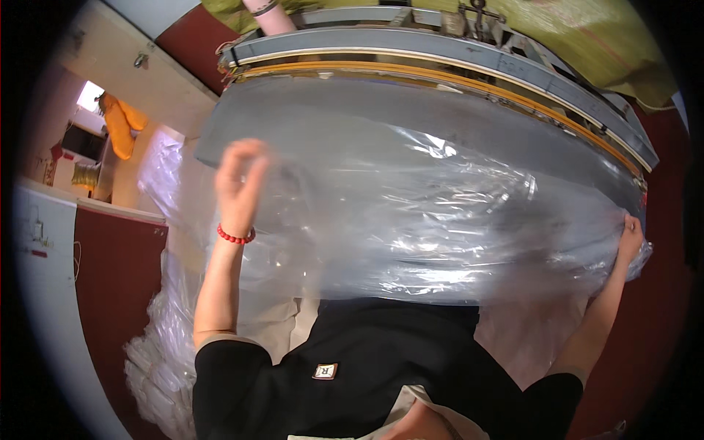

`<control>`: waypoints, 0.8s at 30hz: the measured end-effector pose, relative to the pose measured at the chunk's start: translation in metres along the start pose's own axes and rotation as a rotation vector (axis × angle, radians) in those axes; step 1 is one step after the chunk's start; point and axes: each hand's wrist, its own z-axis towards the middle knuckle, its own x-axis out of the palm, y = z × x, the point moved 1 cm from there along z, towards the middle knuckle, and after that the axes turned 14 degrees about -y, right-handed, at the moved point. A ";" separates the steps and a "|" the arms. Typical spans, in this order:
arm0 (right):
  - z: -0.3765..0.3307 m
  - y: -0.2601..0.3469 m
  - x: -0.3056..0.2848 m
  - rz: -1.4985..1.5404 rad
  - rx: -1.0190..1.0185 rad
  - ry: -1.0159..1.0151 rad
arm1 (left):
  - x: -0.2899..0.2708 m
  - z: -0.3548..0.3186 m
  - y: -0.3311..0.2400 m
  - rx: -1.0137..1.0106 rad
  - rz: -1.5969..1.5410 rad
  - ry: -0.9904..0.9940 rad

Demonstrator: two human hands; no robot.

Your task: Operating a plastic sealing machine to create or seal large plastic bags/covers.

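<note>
A wide sheet of clear plastic film [455, 198] lies in shiny wrinkles across a grey work surface [352, 99] in front of me. Over its left part, my left hand [243, 180] is raised, a red bead bracelet [235, 235] round the wrist. Its fingers are bent but smeared by motion, so whether they hold any film cannot be told. The film around it is blurred too. At the far right end, my right hand [629, 236] is closed on the film's edge, where a loose corner [642, 260] bunches below the fingers.
A long metal machine frame with an orange strip [440, 72] runs along the far side. Green woven sacking [609, 51] lies behind it. Crumpled clear film [165, 345] hangs down at the left, beside a dark red panel [117, 286]. A pink roll [270, 16] stands at the top.
</note>
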 end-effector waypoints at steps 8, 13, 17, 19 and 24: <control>0.004 0.001 0.003 -0.007 -0.007 0.049 | -0.019 -0.064 0.060 -0.447 -0.177 -0.110; 0.002 0.000 0.002 -0.008 -0.021 0.027 | -0.003 -0.053 0.086 -0.539 -0.202 -0.289; 0.004 -0.008 0.006 0.027 0.017 0.054 | -0.013 -0.011 0.103 -0.512 -0.273 -0.339; 0.003 -0.006 0.002 0.028 0.013 0.041 | -0.006 0.011 0.091 -0.503 -0.303 -0.378; 0.004 -0.014 0.001 0.062 0.003 0.025 | 0.011 0.062 0.130 -0.122 0.021 -0.355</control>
